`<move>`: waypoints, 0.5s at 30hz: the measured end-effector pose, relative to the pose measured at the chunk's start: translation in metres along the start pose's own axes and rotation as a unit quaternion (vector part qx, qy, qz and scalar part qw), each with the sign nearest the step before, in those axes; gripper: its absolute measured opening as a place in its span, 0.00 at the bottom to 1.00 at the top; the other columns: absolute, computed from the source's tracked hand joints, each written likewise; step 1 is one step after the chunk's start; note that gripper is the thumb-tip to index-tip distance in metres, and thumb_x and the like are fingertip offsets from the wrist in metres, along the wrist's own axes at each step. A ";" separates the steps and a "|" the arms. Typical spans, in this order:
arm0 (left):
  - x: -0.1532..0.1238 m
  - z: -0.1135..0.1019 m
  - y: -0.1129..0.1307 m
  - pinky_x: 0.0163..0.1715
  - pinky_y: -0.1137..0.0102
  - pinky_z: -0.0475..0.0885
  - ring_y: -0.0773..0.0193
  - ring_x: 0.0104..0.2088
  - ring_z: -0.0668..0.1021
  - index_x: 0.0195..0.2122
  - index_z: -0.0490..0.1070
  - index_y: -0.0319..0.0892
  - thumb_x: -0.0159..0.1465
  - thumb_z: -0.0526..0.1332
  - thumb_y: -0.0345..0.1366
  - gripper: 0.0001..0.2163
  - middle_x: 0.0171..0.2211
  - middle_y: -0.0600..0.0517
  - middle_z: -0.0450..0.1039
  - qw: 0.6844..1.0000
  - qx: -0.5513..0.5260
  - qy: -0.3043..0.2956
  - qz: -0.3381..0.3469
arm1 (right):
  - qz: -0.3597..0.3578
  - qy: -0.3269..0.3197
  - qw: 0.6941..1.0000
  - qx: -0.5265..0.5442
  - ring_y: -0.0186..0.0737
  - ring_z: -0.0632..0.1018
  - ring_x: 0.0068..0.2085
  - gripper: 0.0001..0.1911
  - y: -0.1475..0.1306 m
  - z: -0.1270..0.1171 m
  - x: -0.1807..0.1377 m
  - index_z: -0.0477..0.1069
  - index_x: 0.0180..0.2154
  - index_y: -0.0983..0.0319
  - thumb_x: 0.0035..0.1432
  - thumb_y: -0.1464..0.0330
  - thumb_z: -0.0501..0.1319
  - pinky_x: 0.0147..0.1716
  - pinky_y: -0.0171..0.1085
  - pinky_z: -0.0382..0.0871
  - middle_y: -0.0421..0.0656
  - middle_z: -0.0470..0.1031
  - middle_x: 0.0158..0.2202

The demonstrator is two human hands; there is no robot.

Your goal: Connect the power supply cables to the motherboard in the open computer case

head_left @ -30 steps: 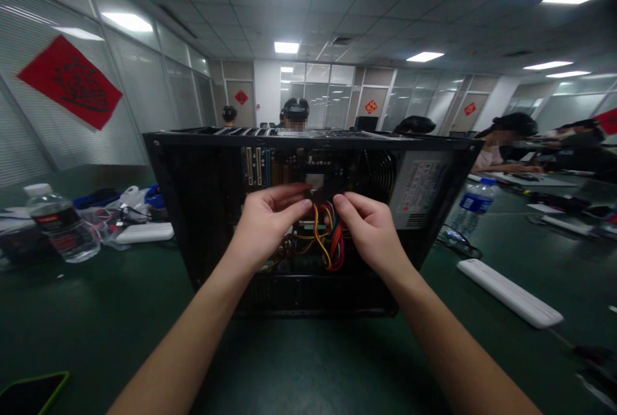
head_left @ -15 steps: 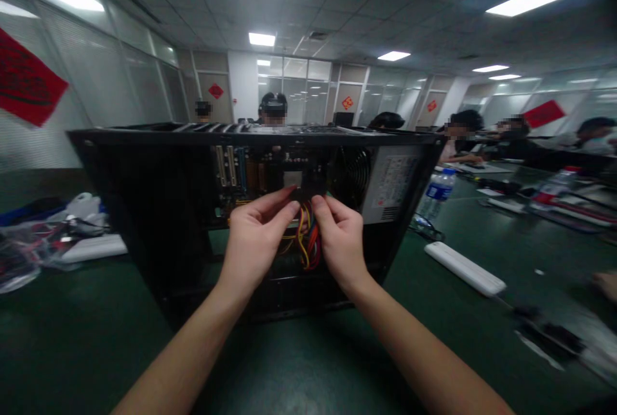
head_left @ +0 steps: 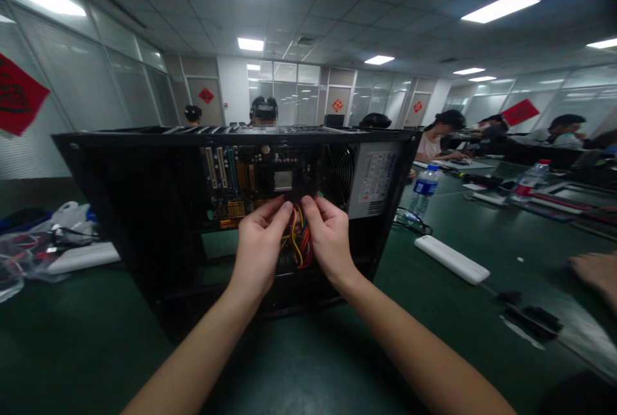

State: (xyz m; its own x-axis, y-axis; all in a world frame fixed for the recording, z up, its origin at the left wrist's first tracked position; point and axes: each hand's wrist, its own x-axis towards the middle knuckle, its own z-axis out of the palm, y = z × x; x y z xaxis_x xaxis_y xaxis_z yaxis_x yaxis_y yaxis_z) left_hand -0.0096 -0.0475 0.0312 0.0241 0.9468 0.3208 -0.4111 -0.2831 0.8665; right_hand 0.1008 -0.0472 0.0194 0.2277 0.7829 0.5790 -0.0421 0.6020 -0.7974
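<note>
An open black computer case (head_left: pixel 241 139) stands in front of me, its inside facing me. My left hand (head_left: pixel 263 235) and my right hand (head_left: pixel 328 229) are both closed in a pinch, thumbs close together, at the top of a bundle of power cables (head_left: pixel 303 251). Its red, yellow, orange and black wires hang down between my hands. Any connector at the fingertips is hidden by my fingers. Just above them is the motherboard (head_left: pixel 263 167) with a silver square chip (head_left: pixel 283 180). A fan (head_left: pixel 337 171) and the labelled power supply (head_left: pixel 373 180) sit to the right.
On the green table (head_left: pixel 299 363), a white power strip (head_left: pixel 452 259) and a water bottle (head_left: pixel 424 190) stand right of the case. Plastic bags (head_left: pixel 29 248) and another white strip (head_left: pixel 84 257) lie left. A co-worker's hand (head_left: pixel 598 277) rests at the far right; other people sit beyond.
My view has turned slightly right. Both hands have drawn a little lower against the motherboard, so the silver chip shows more fully above them. Both remain pinched at the cables.
</note>
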 end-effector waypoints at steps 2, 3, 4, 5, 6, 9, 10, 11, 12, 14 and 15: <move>0.000 0.000 0.001 0.48 0.66 0.76 0.57 0.45 0.83 0.46 0.80 0.37 0.57 0.72 0.43 0.19 0.44 0.44 0.83 1.000 0.022 0.002 0.004 | 0.010 -0.029 0.999 0.023 0.33 0.68 0.28 0.19 0.003 -0.002 0.004 0.67 0.28 0.62 0.63 0.55 0.62 0.28 0.32 0.65 0.38 0.68 0.26; 0.001 -0.001 0.002 0.48 0.66 0.76 0.57 0.44 0.83 0.46 0.80 0.37 0.57 0.72 0.43 0.19 0.44 0.45 0.83 0.999 0.045 0.005 0.013 | 0.020 -0.052 0.998 0.037 0.33 0.69 0.28 0.18 0.005 -0.004 0.007 0.68 0.29 0.62 0.62 0.55 0.63 0.28 0.32 0.66 0.38 0.68 0.26; 0.002 -0.003 0.003 0.48 0.65 0.76 0.56 0.44 0.82 0.45 0.80 0.38 0.57 0.72 0.43 0.18 0.44 0.45 0.83 0.997 0.073 0.010 0.023 | 0.034 -0.076 0.995 0.054 0.33 0.70 0.28 0.17 0.008 -0.004 0.010 0.68 0.31 0.62 0.61 0.55 0.64 0.29 0.32 0.66 0.37 0.69 0.26; 0.004 -0.005 0.004 0.48 0.65 0.76 0.56 0.44 0.82 0.44 0.80 0.38 0.56 0.72 0.42 0.17 0.44 0.45 0.83 0.994 0.099 0.014 0.034 | 0.048 -0.101 0.991 0.069 0.33 0.70 0.28 0.17 0.011 -0.005 0.013 0.69 0.33 0.62 0.60 0.54 0.65 0.29 0.33 0.67 0.37 0.69 0.26; 0.007 -0.009 0.004 0.48 0.65 0.75 0.56 0.44 0.82 0.43 0.80 0.38 0.56 0.71 0.41 0.16 0.43 0.46 0.83 0.992 0.118 0.019 0.043 | 0.060 -0.119 0.988 0.080 0.34 0.71 0.28 0.17 0.015 -0.006 0.016 0.69 0.36 0.61 0.58 0.54 0.65 0.29 0.33 0.68 0.36 0.69 0.27; 0.021 -0.024 0.000 0.47 0.65 0.75 0.59 0.39 0.82 0.43 0.76 0.38 0.58 0.68 0.42 0.15 0.39 0.46 0.82 0.990 0.134 0.019 0.030 | 0.079 -0.119 0.987 0.071 0.35 0.73 0.28 0.20 0.034 -0.008 0.025 0.66 0.39 0.61 0.56 0.53 0.66 0.31 0.34 0.69 0.36 0.71 0.27; 0.026 -0.030 -0.002 0.43 0.65 0.76 0.60 0.35 0.82 0.43 0.75 0.38 0.59 0.66 0.43 0.16 0.37 0.47 0.81 0.989 0.146 0.015 0.011 | 0.083 -0.109 0.989 0.051 0.35 0.73 0.28 0.20 0.042 -0.010 0.028 0.66 0.39 0.61 0.56 0.52 0.65 0.31 0.34 0.69 0.37 0.72 0.28; 0.031 -0.037 -0.006 0.39 0.66 0.76 0.62 0.31 0.80 0.43 0.73 0.39 0.60 0.64 0.44 0.16 0.34 0.48 0.80 0.985 0.169 0.014 -0.008 | 0.084 -0.102 0.991 0.019 0.36 0.74 0.29 0.20 0.049 -0.011 0.030 0.66 0.39 0.61 0.57 0.53 0.64 0.30 0.34 0.69 0.38 0.73 0.29; 0.035 -0.043 -0.009 0.34 0.68 0.74 0.64 0.27 0.78 0.42 0.72 0.39 0.60 0.62 0.46 0.16 0.32 0.50 0.77 0.979 0.202 0.011 -0.023 | 0.084 -0.100 0.991 -0.022 0.37 0.75 0.30 0.18 0.056 -0.013 0.032 0.66 0.39 0.62 0.58 0.54 0.63 0.30 0.34 0.68 0.39 0.74 0.30; 0.041 -0.053 -0.016 0.27 0.71 0.69 0.67 0.22 0.74 0.36 0.71 0.39 0.59 0.60 0.47 0.14 0.27 0.53 0.73 0.965 0.258 0.002 -0.037 | 0.073 -0.105 0.985 -0.119 0.38 0.76 0.33 0.13 0.067 -0.017 0.035 0.68 0.39 0.62 0.60 0.59 0.62 0.32 0.34 0.67 0.41 0.76 0.33; 0.043 -0.057 -0.020 0.25 0.72 0.67 0.67 0.21 0.72 0.32 0.70 0.39 0.59 0.60 0.46 0.14 0.24 0.53 0.71 0.959 0.282 -0.006 -0.038 | 0.061 -0.108 0.978 -0.169 0.39 0.76 0.35 0.11 0.069 -0.019 0.036 0.69 0.39 0.62 0.61 0.61 0.62 0.33 0.34 0.66 0.42 0.76 0.34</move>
State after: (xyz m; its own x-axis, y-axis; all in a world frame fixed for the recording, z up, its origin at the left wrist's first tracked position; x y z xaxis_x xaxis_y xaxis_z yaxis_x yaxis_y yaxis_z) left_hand -0.0522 0.0072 0.0061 0.0470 0.9673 0.2492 0.1505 -0.2535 0.9555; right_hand 0.1243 0.0197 -0.0180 0.0285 0.8825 0.4695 0.2765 0.4444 -0.8521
